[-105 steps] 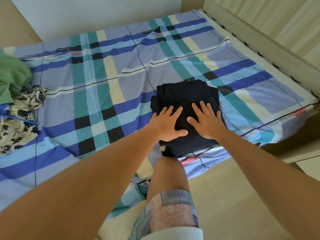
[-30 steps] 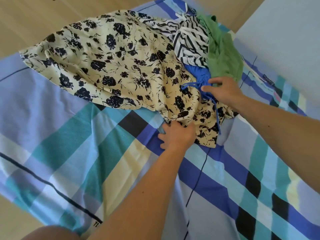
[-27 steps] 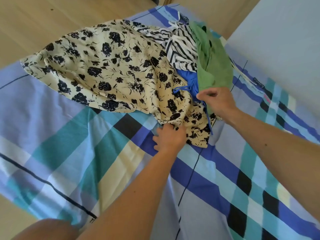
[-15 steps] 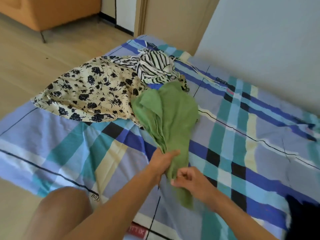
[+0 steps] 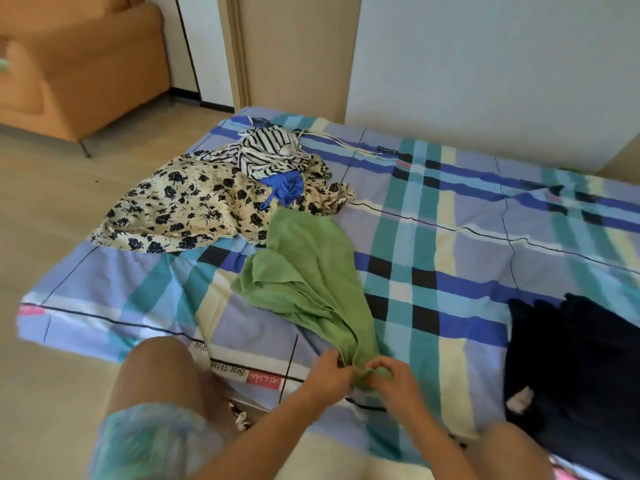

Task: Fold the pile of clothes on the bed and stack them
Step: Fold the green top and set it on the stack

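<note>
done: dark folded garment (image 5: 581,362) lower right | both hands, left hand (image 5: 329,375) and right hand (image 5: 389,377), grasping green garment (image 5: 308,282) | left: pile (image 5: 221,195) upper left

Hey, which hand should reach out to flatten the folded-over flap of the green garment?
Probably the left hand: the green garment folds over on that side, and the right hand can hold the near end.
</note>
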The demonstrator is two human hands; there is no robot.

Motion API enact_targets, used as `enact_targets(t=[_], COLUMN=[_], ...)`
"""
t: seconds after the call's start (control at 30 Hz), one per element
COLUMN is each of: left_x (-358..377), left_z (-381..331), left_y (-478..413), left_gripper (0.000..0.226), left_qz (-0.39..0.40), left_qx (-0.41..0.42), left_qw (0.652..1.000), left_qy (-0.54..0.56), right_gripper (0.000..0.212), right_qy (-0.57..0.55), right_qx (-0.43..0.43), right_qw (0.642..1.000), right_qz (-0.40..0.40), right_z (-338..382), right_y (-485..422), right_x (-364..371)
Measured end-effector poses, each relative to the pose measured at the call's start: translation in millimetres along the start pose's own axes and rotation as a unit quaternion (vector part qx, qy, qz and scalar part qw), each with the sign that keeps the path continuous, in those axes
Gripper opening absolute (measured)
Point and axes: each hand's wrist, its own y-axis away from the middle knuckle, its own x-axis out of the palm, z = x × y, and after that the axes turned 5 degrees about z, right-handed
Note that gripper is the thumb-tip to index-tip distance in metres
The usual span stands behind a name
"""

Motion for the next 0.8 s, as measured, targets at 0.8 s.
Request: enact_targets(t=[0.8], left_x=[35], left_z=[38], left_y=[4], left_gripper=[0.043], left_qz=[0.103], left_qx=[-0.023], left_qw=[0.99], left_qy=[-0.09], right_gripper=[0.042], right_qy=[0.02], right_qx=[-0.015], right_qw=[0.999], right_qz=[-0.022], right_z=[-82], right_y=[26], right_x=[30])
